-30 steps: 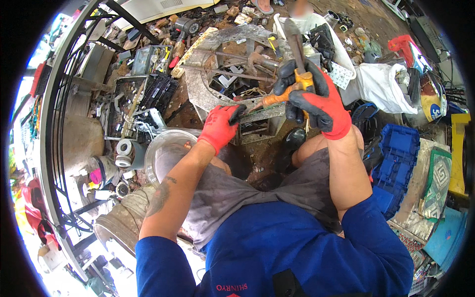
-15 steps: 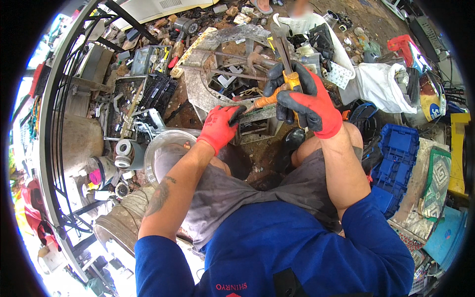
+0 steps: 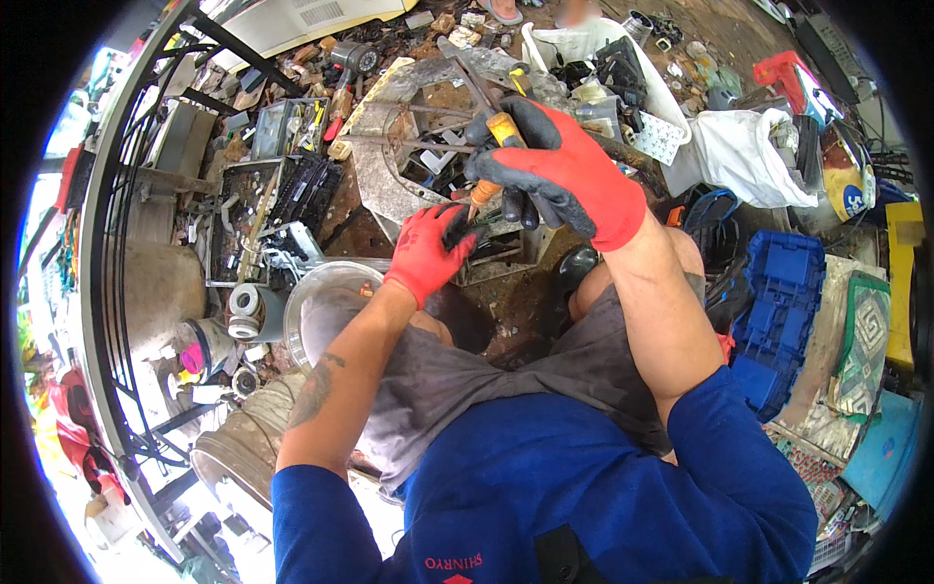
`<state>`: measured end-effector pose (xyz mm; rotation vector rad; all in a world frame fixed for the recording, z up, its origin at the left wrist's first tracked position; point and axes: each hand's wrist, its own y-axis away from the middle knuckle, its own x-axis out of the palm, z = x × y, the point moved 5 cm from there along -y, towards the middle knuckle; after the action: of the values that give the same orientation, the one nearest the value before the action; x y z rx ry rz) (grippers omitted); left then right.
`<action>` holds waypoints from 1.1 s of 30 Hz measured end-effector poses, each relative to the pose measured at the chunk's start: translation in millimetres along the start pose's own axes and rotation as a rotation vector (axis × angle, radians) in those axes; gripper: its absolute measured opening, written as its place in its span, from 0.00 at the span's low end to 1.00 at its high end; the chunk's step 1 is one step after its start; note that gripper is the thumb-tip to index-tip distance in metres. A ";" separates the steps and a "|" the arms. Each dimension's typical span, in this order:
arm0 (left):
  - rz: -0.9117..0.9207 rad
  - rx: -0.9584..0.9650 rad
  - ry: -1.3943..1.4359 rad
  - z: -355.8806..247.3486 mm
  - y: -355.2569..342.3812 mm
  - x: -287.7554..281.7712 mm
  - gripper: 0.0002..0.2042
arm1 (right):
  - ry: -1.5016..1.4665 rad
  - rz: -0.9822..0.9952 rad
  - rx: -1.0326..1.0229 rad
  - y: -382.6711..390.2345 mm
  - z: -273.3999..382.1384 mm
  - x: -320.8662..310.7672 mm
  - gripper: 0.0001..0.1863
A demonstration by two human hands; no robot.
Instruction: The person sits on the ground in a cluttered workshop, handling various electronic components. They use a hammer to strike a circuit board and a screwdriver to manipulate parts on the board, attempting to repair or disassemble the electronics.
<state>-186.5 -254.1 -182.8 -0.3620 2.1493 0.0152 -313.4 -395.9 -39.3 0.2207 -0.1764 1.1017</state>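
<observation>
My right hand (image 3: 574,170), in a red glove with black palm and fingers, is closed round two tools. One has a yellow handle (image 3: 504,128) and a long metal end pointing up and left. The other looks like a screwdriver with an orange handle (image 3: 484,194), its tip pointing down at the left fingertips. My left hand (image 3: 433,248), gloved alike, has its fingers drawn together at that tip; what they pinch is too small and covered to name. Just beyond both hands lies a worn grey metal frame (image 3: 375,173) with a wide opening and scrap inside.
Left of my knees stand a clear round tub (image 3: 294,310) and a tray of dark parts (image 3: 224,268). A white bin of scrap (image 3: 671,97) and a white sack (image 3: 744,165) are at the far right. Nearer on the right lies a blue plastic crate (image 3: 778,316). A bystander's sandalled foot (image 3: 504,12) shows at the top.
My right hand has moved left and rolled over, bringing the screwdriver's tip down to my left fingers. The yellow-handled tool now leans further left. My left hand has barely moved.
</observation>
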 end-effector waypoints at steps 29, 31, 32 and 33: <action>-0.055 -0.139 0.317 3.5 -8.0 19.3 0.20 | 0.527 -0.360 -0.232 69.8 -14.4 -64.5 0.33; -0.131 -0.094 0.254 15.2 -0.3 22.2 0.19 | 0.514 -0.322 -0.183 64.8 -2.1 -43.0 0.31; -0.146 -0.079 0.234 19.0 2.1 24.8 0.18 | 0.481 -0.309 -0.153 63.5 7.3 -29.4 0.30; -0.171 -0.055 0.252 15.8 4.1 24.0 0.16 | 0.453 -0.304 -0.124 64.1 18.9 -17.3 0.29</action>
<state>-187.5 -253.9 -211.8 -0.6064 2.3621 -0.0718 -379.1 -388.0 -19.7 -0.1140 0.1895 0.8095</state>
